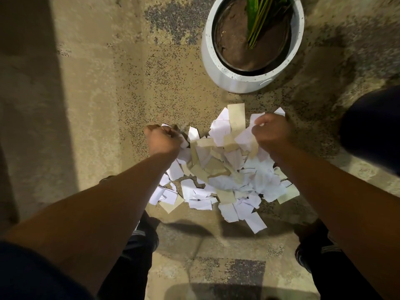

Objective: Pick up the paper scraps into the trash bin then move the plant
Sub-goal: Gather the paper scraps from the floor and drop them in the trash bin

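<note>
Writing: no brand, label or readable text shows on any item.
Paper scraps point(225, 176): a loose heap of torn pieces on the floor, between the two hands and just in front of the person's feet; flat, ragged-edged rectangles and slivers, mostly white, some beige or tan, overlapping one another.
Left hand point(163, 140): at the heap's left edge, fingers curled into a fist around a few white scraps; motion blur softens the fingertips.
Right hand point(271, 133): at the heap's upper right, fingers curled and gripping white scraps that stick out above the knuckles.
Plant point(258, 16): long narrow green leaves with pale yellowish stems, rising from brown soil.
Pot point(218, 68): round, white, smooth-walled and speckled with dirt, holding a darker inner container; it stands on the floor just beyond the heap, apart from it.
Floor point(168, 87): rough, sandy-tan surface with dark grainy patches.
Dark shape point(372, 128): rounded, dark, at the right edge; what it is cannot be told.
Shoes point(142, 237): dark, below the heap.
</note>
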The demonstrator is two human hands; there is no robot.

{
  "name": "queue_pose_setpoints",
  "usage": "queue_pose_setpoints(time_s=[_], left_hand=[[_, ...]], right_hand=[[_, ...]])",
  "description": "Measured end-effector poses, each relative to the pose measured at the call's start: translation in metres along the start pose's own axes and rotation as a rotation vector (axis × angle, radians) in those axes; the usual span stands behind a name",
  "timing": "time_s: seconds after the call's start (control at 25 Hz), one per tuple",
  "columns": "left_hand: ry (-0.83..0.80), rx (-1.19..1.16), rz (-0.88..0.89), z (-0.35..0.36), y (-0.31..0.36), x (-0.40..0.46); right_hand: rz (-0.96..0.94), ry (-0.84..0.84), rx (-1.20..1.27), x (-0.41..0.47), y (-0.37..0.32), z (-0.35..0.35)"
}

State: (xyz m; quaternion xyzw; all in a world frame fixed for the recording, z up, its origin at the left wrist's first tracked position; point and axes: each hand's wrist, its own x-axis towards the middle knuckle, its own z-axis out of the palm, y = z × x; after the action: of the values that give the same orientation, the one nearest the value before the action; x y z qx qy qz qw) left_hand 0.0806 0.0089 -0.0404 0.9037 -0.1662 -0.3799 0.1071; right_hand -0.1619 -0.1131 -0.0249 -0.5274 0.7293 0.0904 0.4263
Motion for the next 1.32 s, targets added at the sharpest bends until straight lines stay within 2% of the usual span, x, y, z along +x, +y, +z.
queue_pose_setpoints(time_s=[0.16,0.28,0.4,0.52,0.68,0.92,1.0,1.08,1.24,1.32], left_hand=[[-0.015,0.114,-0.121,0.004,0.001,0.004],[-0.065,0.126,-0.109,0.003,0.002,0.007],[-0.076,0.119,-0.020,0.008,-0.002,0.004],[-0.029,0.139,0.006,0.016,-0.005,-0.001],[-0.020,0.190,-0.011,0.020,-0.007,0.000],[-0.262,0.255,-0.031,0.013,-0.008,-0.003],[-0.341,0.158,-0.060,0.009,-0.009,-0.011],[-0.303,-0.002,-0.059,0.005,-0.009,-0.022],[-0.082,-0.188,-0.051,-0.018,-0.001,-0.059],[-0.153,-0.363,-0.013,-0.030,0.016,-0.090]], right_hand=[[0.021,0.165,-0.191,0.008,0.005,-0.009],[0.132,0.070,-0.201,0.010,0.009,-0.006],[0.193,0.043,-0.176,0.010,0.009,-0.005],[0.148,0.022,-0.294,0.013,0.013,-0.005],[0.019,-0.028,-0.255,0.019,0.014,-0.009],[-0.087,0.041,0.070,-0.004,0.011,0.003],[-0.110,0.050,0.201,-0.012,0.012,0.006],[-0.073,0.062,0.357,-0.019,0.013,0.006],[0.003,0.082,0.538,-0.049,0.010,-0.005],[0.018,0.049,0.556,-0.078,0.004,-0.018]])
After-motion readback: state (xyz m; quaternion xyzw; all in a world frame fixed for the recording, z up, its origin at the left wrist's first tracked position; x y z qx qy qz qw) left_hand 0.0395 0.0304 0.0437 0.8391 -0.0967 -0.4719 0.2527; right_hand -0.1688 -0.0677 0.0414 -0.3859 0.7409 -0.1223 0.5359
